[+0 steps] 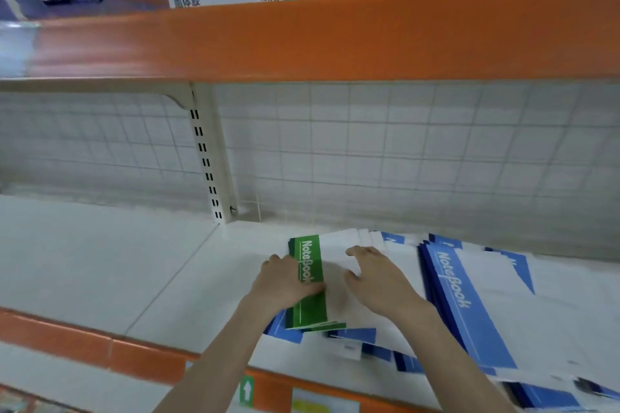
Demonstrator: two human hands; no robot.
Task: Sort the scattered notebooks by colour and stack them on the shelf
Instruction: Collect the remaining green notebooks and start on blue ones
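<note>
Your left hand (pixel 288 282) grips the green notebooks (pixel 307 285) by their spine edge, long axis running front-to-back on the shelf (pixel 100 261), right hand (pixel 375 273) w/ fingers spread flat on the white covers just beside, blue notebooks (pixel 466 298) further right

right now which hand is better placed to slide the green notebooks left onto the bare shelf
Probably the left hand. It already grips the green notebooks along their spine edge, beside the bare shelf. The right hand rests on their white covers, nearer the blue notebooks.
</note>
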